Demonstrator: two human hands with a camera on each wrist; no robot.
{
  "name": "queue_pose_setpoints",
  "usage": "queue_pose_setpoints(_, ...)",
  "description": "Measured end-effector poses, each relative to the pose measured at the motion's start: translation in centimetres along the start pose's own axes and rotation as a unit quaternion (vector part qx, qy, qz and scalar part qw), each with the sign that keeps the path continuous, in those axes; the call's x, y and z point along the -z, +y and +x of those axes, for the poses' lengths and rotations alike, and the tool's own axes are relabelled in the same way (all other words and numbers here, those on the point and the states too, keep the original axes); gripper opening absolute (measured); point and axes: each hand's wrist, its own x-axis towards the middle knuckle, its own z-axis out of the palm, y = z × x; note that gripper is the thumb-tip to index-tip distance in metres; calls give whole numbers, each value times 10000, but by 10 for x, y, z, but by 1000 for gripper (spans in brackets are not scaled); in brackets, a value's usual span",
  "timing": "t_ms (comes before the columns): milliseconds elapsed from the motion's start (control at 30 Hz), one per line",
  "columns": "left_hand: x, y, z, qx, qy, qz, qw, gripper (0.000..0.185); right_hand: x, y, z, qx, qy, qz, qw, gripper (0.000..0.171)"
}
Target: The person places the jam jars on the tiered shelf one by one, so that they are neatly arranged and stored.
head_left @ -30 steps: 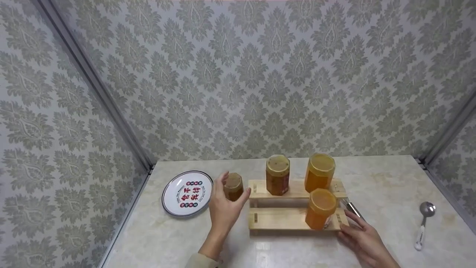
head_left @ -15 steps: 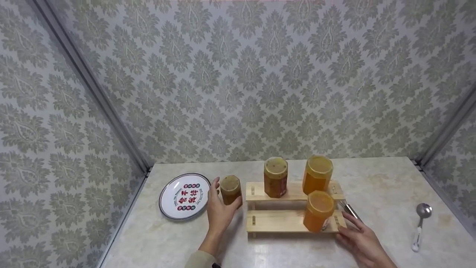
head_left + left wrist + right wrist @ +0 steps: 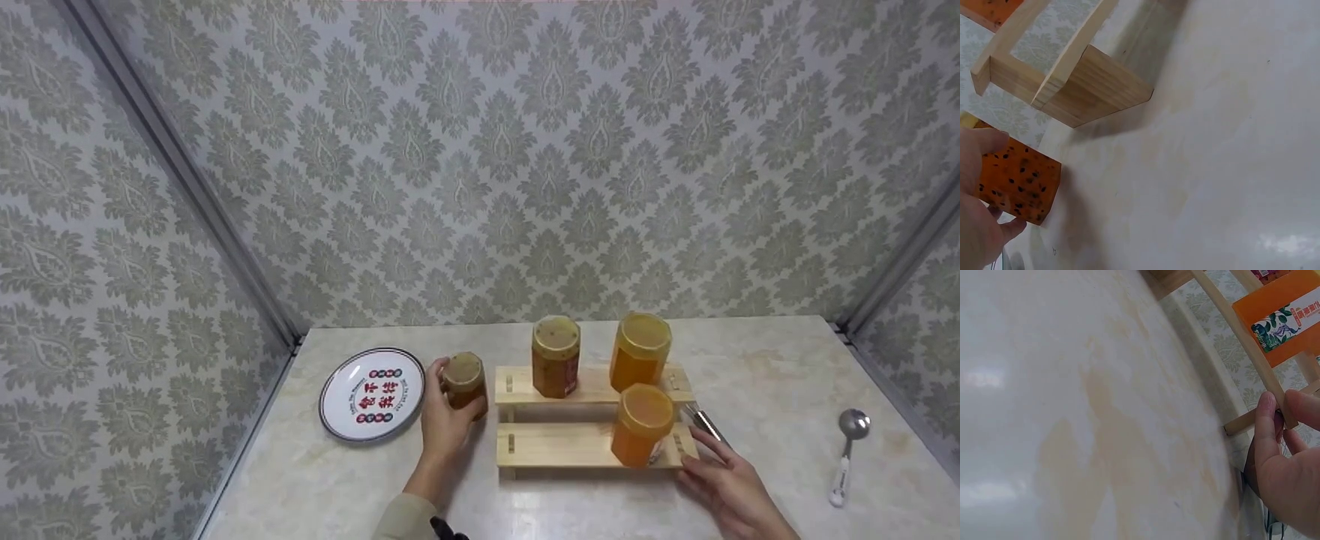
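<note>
A pale marble-patterned tabletop point(image 3: 600, 510) stands in a booth of damask-patterned wallpaper point(image 3: 480, 165). The landmark is a two-tier wooden rack point(image 3: 577, 444) near the table's centre. The left hand point(image 3: 444, 427) grips a small seeded jar point(image 3: 465, 381), fingers and thumb curled round its body; the jar stands upright on the tabletop just beside the left end of the rack, not touching it as far as the left wrist view shows. Compared with a second earlier, the jar and hand have shifted slightly left, away from the rack, and the fingers have closed more fully round the jar; judged from this, the grasp is now secure. The right hand point(image 3: 731, 487) rests against the right end of the rack, fingertips point(image 3: 1266, 417) pinching a thin wooden rail, steadying the rack as before. On the upper tier stand a seeded jar point(image 3: 556, 356) and an orange jar point(image 3: 640, 352); a second orange jar point(image 3: 641, 424) stands on the lower tier. A printed plate point(image 3: 372, 394) lies left of the rack, beyond the held jar. A spoon point(image 3: 847, 450) lies well apart to the right.
</note>
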Motion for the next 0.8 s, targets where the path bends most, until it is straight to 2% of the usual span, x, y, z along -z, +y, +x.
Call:
queue_pose_setpoints(300, 0, 0, -2, 137, 44, 36, 9999, 91, -1, 0, 1, -79, 52, 12, 10000, 91)
queue_pose_setpoints(633, 9, 8, -6, 255, 177, 173, 9994, 91, -1, -1, 0, -79, -13, 74, 9999, 91)
queue_pose_setpoints(800, 16, 17, -7, 47, 316, 186, 9993, 89, 0, 0, 1, -93, -55, 134, 9999, 91)
